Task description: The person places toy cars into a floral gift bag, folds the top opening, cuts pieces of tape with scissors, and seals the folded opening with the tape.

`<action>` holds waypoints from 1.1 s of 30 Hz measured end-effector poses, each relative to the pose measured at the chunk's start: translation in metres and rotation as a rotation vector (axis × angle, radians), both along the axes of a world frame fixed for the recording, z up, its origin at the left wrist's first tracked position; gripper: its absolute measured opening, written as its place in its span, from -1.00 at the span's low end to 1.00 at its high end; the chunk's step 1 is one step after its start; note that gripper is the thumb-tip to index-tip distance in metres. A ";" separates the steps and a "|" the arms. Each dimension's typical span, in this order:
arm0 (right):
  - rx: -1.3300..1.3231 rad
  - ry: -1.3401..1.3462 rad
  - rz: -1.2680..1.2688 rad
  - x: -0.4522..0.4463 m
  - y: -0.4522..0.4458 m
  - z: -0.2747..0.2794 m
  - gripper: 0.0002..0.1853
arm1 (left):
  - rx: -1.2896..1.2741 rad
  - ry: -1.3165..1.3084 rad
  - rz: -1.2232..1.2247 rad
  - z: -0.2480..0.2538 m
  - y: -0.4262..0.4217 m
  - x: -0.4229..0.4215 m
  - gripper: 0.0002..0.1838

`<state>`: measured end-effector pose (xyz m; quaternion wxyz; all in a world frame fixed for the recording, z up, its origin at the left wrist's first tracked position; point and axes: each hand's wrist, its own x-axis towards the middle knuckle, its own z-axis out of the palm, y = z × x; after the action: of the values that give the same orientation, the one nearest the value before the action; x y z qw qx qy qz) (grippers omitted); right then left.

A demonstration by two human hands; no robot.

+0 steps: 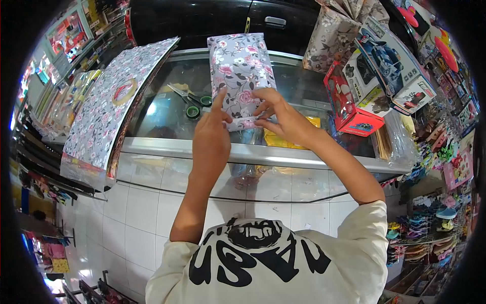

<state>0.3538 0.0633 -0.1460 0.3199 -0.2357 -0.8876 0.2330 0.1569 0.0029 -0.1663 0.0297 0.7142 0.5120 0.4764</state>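
Note:
A box-shaped parcel (238,71) in grey floral wrapping paper with pink roses lies lengthwise on the glass counter, its near end toward me. My left hand (210,134) grips the near left corner, index finger stretched along the side and thumb on the folded end. From the right, my right hand (281,116) bends its fingers over the near right edge, with thumb and fingertips at the end fold. A pale band crosses the paper between the hands; whether it is tape or a fold I cannot tell. Left of the parcel lie scissors (190,104) with dark green handles.
Floral paper sheets (109,96) bearing a tape roll (124,92) cover the counter's left side. Toy boxes (387,66) and a red box (349,111) stand at right, near a floral-wrapped package (329,38). Yellow packaging (291,134) lies by my right forearm. A metal edge (167,147) borders the counter.

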 end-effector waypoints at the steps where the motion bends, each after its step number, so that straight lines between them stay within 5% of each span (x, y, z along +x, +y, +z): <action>1: 0.017 0.037 0.010 -0.001 0.001 -0.001 -0.39 | -0.002 0.017 -0.005 -0.002 -0.001 0.002 -0.23; 7: 0.200 0.021 -0.040 -0.003 0.001 -0.020 -0.37 | -0.025 -0.012 0.024 -0.012 -0.011 0.011 -0.22; 13: 0.058 0.177 -0.226 -0.008 -0.015 -0.012 -0.33 | -0.103 -0.109 0.104 -0.006 -0.008 0.016 -0.19; 22: 0.297 -0.106 -0.355 -0.009 -0.017 -0.008 -0.35 | 0.085 0.054 0.075 -0.005 0.014 0.011 -0.19; 31: 0.143 -0.101 -0.399 -0.009 -0.011 -0.006 -0.33 | -0.168 -0.134 -0.030 0.003 0.021 0.005 -0.19; 33: 0.126 0.077 -0.358 -0.007 -0.009 -0.009 -0.38 | -0.132 -0.106 -0.008 -0.001 0.021 0.006 -0.18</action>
<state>0.3466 0.0546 -0.1550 0.4042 -0.3602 -0.8314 0.1252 0.1626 0.0238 -0.1670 0.1055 0.6864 0.5372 0.4786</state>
